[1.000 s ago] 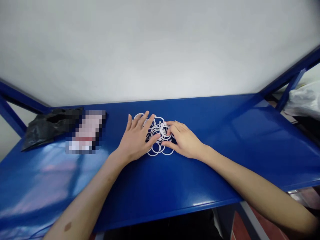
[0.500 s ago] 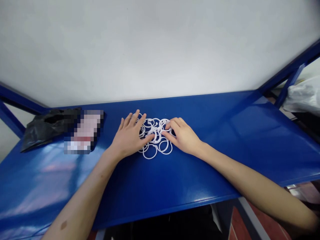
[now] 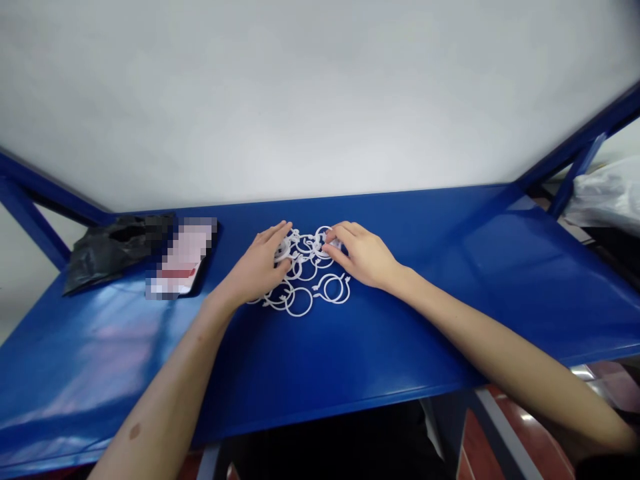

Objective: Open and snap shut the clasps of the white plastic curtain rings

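Observation:
Several white plastic curtain rings [image 3: 299,315] with small clip-like tabs lie in a loose, overlapping pile on the blue table. My left hand [image 3: 260,263] curves round the pile's left side, a bunch of rings [image 3: 283,249] between its thumb and fingers. At the upper right of the pile my right hand [image 3: 367,257] pinches one or more rings [image 3: 324,233] between thumb and fingertips. Its palm and other fingers hide part of what it grips. Two overlapping rings [image 3: 334,301] rest apart at the lower right.
The blue table [image 3: 450,267] runs up to a white wall [image 3: 320,100]. To the left lie a black plastic bag [image 3: 110,257] and a pixelated phone-like slab [image 3: 183,257]. Blue frame bars [image 3: 575,173] flank both sides, with a clear plastic bag [image 3: 610,197] beyond the right one.
My left hand has drawn its fingers in from a spread pose round some rings. The pile has spread apart, with rings shifted left and toward me. My right hand stays nearly in place.

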Demonstrator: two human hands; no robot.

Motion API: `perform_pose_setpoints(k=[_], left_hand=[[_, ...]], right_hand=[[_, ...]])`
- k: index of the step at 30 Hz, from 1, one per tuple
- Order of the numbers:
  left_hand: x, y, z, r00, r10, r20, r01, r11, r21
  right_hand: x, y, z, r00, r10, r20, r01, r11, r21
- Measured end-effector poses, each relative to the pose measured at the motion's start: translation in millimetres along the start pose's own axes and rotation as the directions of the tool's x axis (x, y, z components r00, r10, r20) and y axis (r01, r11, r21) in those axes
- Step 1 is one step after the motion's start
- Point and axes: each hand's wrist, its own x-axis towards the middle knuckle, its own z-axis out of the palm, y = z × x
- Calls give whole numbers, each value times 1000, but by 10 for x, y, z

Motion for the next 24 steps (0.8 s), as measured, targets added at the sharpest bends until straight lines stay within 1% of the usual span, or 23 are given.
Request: perform_pose_setpoints(k=[2, 4, 6, 8, 10, 12, 16, 18, 21, 24], left_hand=[[9, -22, -2, 1000, -17, 1, 17, 1000, 13], [7, -47, 4, 999, -25, 25, 24, 999, 44], [-12, -74, 6, 997, -22, 71, 16, 996, 83], [-47, -95, 0, 992, -10, 128, -5, 993, 119], [-86, -100, -3, 987, 3, 162, -26, 990, 139], [-116, -83, 8, 988, 1, 156, -25, 988, 155], [-123, -9, 78, 996, -27, 81, 10, 979, 204], [-109, 18, 112, 998, -26, 58, 12, 974, 224], [-94, 28, 138, 998, -31, 56, 16, 971, 239], [-96, 26, 145, 998, -17, 64, 1, 970, 243]], right_hand=[[-14, 14, 27, 999, 49, -1, -49, 998, 26], [-42, 32, 56, 997, 71, -4, -71, 997, 33], [-78, 49, 84, 999, 52, 7, -52, 999, 10], [-112, 58, 110, 999, 17, 44, -17, 1000, -14], [-140, 55, 129, 996, -8, 88, 10, 1000, -17], [-164, 40, 137, 992, -19, 128, 20, 1000, -12], [-208, -8, 132, 976, -46, 211, 48, 999, -5], [-225, -29, 133, 970, -72, 234, 71, 997, 14], [-234, -43, 149, 976, -81, 202, 76, 997, 32], [-227, -24, 171, 994, -50, 101, 48, 999, 20]])
